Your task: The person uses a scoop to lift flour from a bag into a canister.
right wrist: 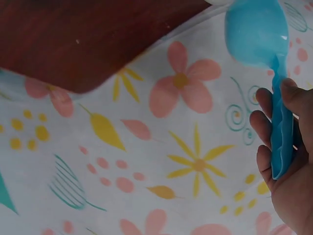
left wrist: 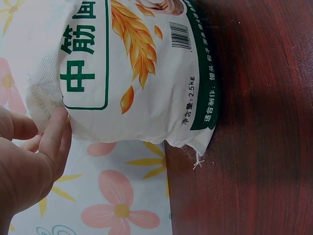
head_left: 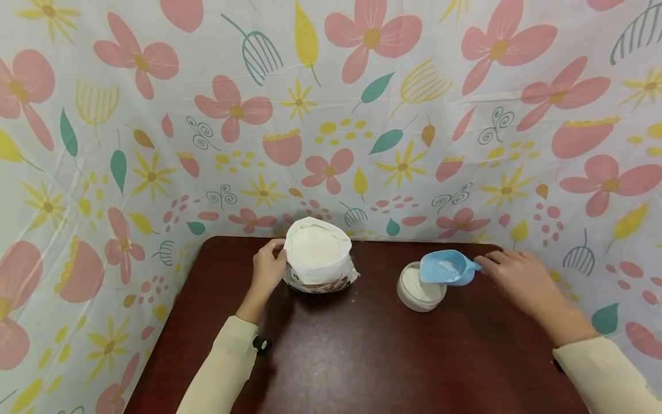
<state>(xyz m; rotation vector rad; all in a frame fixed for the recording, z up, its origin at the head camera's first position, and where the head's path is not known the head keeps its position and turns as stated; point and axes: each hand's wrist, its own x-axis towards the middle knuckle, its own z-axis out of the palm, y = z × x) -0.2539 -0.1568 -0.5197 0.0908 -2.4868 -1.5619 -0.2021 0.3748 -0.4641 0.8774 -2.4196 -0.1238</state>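
Observation:
A white cloth flour bag (head_left: 318, 250) stands with its top rolled open, pale flour showing inside. My left hand (head_left: 269, 267) pinches the bag's left edge; the left wrist view shows the thumb and fingers (left wrist: 56, 134) at the folded rim. The bag's printed side (left wrist: 142, 83) carries a wheat ear and "2.5kg". My right hand (head_left: 522, 282) grips the ribbed handle of a light blue scoop (head_left: 447, 267). A little white flour lies in the scoop, which is over the right part of a round clear tub (head_left: 421, 299) holding white flour.
The dark red-brown table (head_left: 331, 356) has rounded back corners and a few white specks near the bag. Behind it hangs a white floral cloth (head_left: 331, 115), which also runs along the left and right sides.

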